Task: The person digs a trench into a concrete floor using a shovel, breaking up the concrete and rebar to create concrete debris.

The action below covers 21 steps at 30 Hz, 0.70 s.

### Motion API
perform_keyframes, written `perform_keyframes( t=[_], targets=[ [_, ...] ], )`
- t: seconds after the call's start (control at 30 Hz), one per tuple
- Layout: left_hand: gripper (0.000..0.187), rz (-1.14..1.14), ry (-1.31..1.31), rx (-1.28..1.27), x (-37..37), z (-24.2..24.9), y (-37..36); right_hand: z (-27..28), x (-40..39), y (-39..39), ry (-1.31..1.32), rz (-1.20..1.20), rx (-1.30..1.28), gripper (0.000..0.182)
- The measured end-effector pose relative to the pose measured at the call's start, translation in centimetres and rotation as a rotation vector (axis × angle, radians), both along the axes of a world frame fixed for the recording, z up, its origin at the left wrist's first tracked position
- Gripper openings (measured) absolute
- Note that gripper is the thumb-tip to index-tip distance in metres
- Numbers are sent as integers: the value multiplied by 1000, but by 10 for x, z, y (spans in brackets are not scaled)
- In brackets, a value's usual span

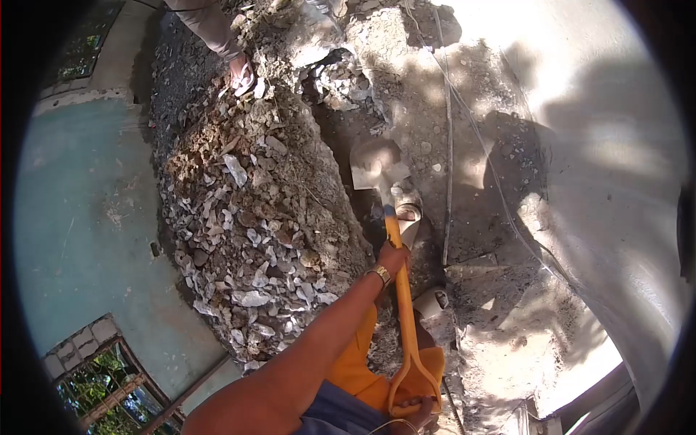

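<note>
A shovel (409, 319) with a yellow-orange shaft and a dusty metal blade (377, 165) runs up the middle of the view. My left hand (394, 259), with a watch on the wrist, is wrapped round the shaft below the blade. At the bottom, my right hand (417, 412) is closed on the shovel's D-shaped handle, partly hidden by it. The blade lies in a narrow trench (337, 148), its face dusted with soil. Beside the shaft are two pale, rounded objects with dark openings, perhaps shoes or pipe ends.
Left of the trench rises a heap of broken stone and soil (254, 239). Another person's leg and foot (243, 76) stand at its far end. A blue-green wall (87, 210) borders the left, a pale wall (616, 167) the right. A cable (482, 138) crosses the right-hand ground.
</note>
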<state>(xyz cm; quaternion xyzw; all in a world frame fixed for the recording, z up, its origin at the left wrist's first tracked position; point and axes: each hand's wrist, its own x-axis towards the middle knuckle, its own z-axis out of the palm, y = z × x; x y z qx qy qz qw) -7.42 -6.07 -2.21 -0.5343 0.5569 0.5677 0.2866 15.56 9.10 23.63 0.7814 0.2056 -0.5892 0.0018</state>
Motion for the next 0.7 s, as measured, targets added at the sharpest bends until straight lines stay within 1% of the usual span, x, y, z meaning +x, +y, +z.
perform_keyframes(
  t=[0.03,0.07,0.1,0.13,0.17,0.2,0.23,0.27,0.3,0.33,0.37,0.4,0.47,0.5,0.57,0.6,0.63,0.67,0.7],
  targets=[
    [30,35,31,45,-26,-15,-19,-16,-23,-12,50,8,2,17],
    [27,74,70,90,-59,-33,-38,-36,-62,-26,109,92,7,16],
    [27,47,92,36,-100,-46,-58,-62,-93,-38,190,175,10,15],
    [27,79,119,51,-141,-58,-77,-82,-137,-54,185,169,-33,16],
    [26,119,184,-23,-177,-81,-100,-106,-181,-69,186,157,-69,19],
    [23,77,190,35,-214,-102,-133,-129,-212,-86,268,193,-89,19],
    [22,71,177,25,-248,-121,-154,-151,-233,-97,351,236,-103,19],
    [22,74,155,13,-262,-137,-165,-179,-236,-95,375,242,-79,18],
    [23,4,176,-44,-259,-150,-165,-207,-227,-90,393,246,-61,17],
    [24,-72,183,-79,-244,-161,-153,-222,-208,-84,346,239,-58,17],
    [30,-85,209,-106,-234,-172,-147,-248,-203,-83,320,260,6,14],
    [33,35,255,-133,-229,-175,-134,-274,-201,-82,303,294,51,15],
    [32,75,176,-54,-219,-188,-138,-303,-173,-76,267,352,-18,16],
    [33,71,129,1,-213,-189,-139,-313,-167,-76,268,397,-65,18],
    [35,84,118,-32,-203,-190,-138,-326,-157,-80,237,398,-57,18],
    [37,100,97,-61,-201,-192,-136,-327,-157,-79,196,401,-47,19],
    [41,107,80,-22,-198,-195,-138,-324,-153,-80,159,428,-37,21],
    [41,113,79,-20,-191,-195,-136,-322,-148,-78,158,434,-36,21],
    [40,119,72,-5,-182,-194,-130,-327,-138,-77,125,386,-10,23]
  ],
)
